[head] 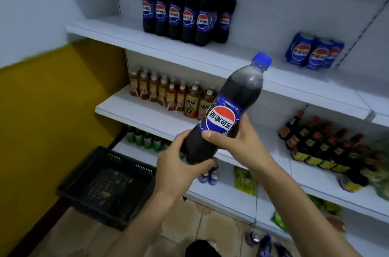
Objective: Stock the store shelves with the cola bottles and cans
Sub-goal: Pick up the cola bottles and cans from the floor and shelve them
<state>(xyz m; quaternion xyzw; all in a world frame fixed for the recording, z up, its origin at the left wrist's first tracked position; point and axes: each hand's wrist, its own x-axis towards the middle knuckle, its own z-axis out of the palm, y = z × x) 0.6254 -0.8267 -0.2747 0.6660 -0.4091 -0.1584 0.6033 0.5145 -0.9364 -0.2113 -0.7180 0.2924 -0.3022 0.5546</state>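
White store shelving fills the far side of my view, with a yellow wall (52,109) to the left. I have a cola bottle (229,113) held in the air in front of the middle shelves. My left hand (179,170) is curled round its base and my right hand (237,145) is wrapped round the body at the lower edge of the label. Its long axis is tilted, base low and near, blue cap up, far and to the right.

The cap points at the upper shelf (248,50). A row of cola bottles (185,14) stands there to the left and a cluster of cola cans (313,52) to the right, with bare shelf between them. That gap lies above and beyond both hands, and the right hand is the nearer one. I judge the bottle must be brought upright before its base can meet the shelf.

Lower shelves carry amber tea bottles (172,94), green bottles (145,138) and dark sauce bottles (324,145). A black crate (105,183) sits on the tiled floor (185,225) to the left. More blue-labelled drinks (264,243) lie near my feet.
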